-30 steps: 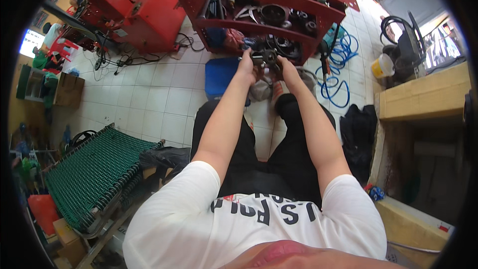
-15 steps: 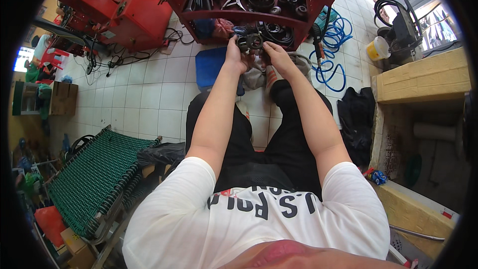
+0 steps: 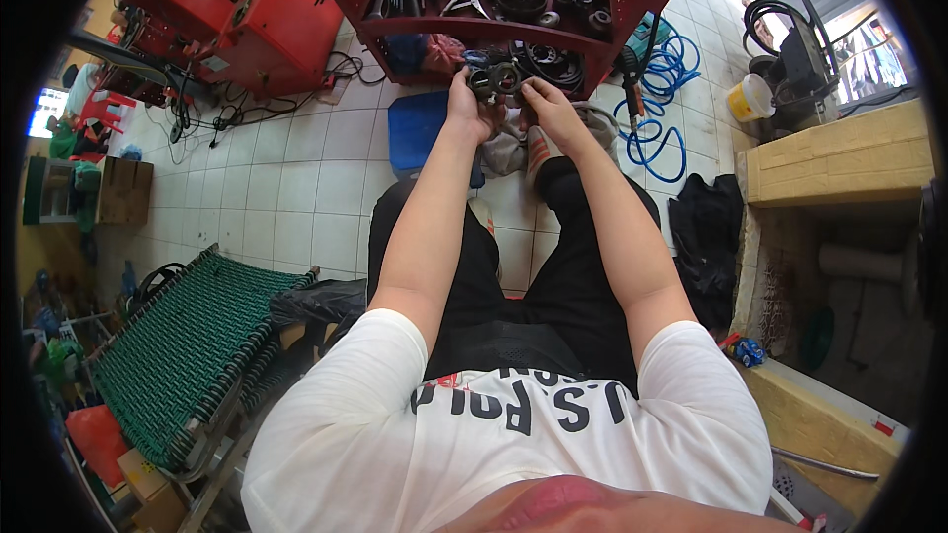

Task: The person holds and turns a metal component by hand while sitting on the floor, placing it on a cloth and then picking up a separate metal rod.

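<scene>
Out in front of me, my left hand (image 3: 464, 102) and my right hand (image 3: 550, 107) grip a dark metal part (image 3: 494, 84) with round ring openings, one hand on either side with fingers curled round it. Its underside is partly hidden by my fingers. Behind it is the lower shelf of a red tool cart (image 3: 602, 59), holding black coiled items (image 3: 548, 67) and a pink rag (image 3: 444, 51). A blue plastic piece (image 3: 413, 136) lies on the floor below my left hand, and a grey cloth (image 3: 592, 128) lies by my right hand, near my foot.
A red machine (image 3: 267, 39) with cables stands at upper left, a green woven folding chair (image 3: 188, 345) at lower left. Blue hose (image 3: 657, 153) coils on the tiled floor at right, near a yellow bucket (image 3: 749, 101), black cloth (image 3: 701, 237) and a yellowish ledge (image 3: 839, 153).
Since a second ago both hands and the metal part appear higher in the picture, and the part is turned to show its ring. The last half second shows little movement.
</scene>
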{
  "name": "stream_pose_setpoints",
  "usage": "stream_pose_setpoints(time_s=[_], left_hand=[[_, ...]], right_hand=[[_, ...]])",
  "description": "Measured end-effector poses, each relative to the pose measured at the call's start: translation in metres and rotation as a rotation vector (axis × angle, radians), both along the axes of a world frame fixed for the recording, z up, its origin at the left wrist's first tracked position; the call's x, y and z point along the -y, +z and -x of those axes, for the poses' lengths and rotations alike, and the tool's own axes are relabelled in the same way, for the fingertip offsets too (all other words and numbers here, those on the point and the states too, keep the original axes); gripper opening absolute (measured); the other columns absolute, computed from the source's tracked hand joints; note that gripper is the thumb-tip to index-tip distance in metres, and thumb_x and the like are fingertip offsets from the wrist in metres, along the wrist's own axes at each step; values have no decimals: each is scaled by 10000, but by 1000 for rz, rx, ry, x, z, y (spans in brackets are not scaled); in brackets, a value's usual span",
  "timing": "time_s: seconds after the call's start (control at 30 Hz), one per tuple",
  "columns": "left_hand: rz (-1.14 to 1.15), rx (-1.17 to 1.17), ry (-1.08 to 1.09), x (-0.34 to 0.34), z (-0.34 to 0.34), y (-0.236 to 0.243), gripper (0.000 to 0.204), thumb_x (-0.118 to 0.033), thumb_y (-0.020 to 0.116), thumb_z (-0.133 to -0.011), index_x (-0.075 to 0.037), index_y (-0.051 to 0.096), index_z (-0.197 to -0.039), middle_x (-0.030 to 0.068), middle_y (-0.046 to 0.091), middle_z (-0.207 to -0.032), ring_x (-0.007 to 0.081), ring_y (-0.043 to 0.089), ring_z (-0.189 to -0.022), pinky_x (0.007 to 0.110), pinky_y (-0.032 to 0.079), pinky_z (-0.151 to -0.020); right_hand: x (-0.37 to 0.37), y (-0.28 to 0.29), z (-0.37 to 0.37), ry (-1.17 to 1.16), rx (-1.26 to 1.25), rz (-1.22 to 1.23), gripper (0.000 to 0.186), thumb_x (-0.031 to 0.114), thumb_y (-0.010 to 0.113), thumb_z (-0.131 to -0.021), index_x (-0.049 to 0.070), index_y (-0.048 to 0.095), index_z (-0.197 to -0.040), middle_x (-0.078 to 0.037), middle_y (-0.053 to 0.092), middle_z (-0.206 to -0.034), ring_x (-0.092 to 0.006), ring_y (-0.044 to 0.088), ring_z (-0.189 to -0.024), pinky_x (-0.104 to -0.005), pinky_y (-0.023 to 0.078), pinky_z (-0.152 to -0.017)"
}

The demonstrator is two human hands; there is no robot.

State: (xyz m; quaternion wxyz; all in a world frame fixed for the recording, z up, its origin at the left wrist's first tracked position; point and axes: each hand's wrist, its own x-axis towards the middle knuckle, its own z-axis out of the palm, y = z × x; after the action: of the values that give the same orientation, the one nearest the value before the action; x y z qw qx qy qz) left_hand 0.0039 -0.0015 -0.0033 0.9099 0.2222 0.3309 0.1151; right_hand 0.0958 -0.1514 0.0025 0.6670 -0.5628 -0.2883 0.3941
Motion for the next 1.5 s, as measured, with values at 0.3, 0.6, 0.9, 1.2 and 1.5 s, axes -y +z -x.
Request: stream_pose_setpoints(time_s=[0.3, 0.6, 0.9, 1.2, 1.5], left_hand=[[4, -19, 19, 0, 1, 1, 533, -601, 380, -1002, -158, 675, -1026, -7, 699, -817, 152, 636, -659, 309, 518, -526], [-30, 6, -14, -1, 5, -1, 517, -575, 383, -1017, -138, 654, -1070, 7, 687, -847, 144, 640, -677, 295, 529, -504], [-124, -64, -11, 1, 2, -3, 512, -587, 399, -1013, -132, 629, -1062, 10, 681, -810, 139, 634, -646, 293, 517, -493], [-185, -118, -4, 0, 1, -5, 488, -600, 426, -1001, -162, 637, -1045, 1, 680, -800, 136, 628, -648, 308, 503, -527], [-249, -132, 1, 3, 0, -4, 461, -591, 429, -1001, -189, 646, -1061, -19, 684, -831, 139, 626, -729, 348, 468, -600]], right_hand=[[3, 0, -2, -13, 173, 50, 196, 204, 562, -1062, 17, 606, -1100, -8, 613, -863, -87, 569, -637, -261, 485, -589], [11, 10, -8, -33, 385, 192, 211, 150, 697, -967, -4, 628, -1095, -50, 670, -882, -89, 576, -675, -264, 479, -607], [15, 14, -11, -101, 637, 308, 305, 190, 771, -874, -25, 686, -1073, -94, 712, -883, -138, 634, -744, -315, 524, -701], [17, 13, -14, -33, 593, 332, 369, 227, 785, -847, -31, 716, -1103, -131, 740, -887, -183, 668, -763, -330, 536, -746], [20, 13, -14, -91, 741, 332, 337, 234, 792, -860, -17, 720, -1074, -84, 701, -812, -143, 634, -728, -326, 520, -690]])
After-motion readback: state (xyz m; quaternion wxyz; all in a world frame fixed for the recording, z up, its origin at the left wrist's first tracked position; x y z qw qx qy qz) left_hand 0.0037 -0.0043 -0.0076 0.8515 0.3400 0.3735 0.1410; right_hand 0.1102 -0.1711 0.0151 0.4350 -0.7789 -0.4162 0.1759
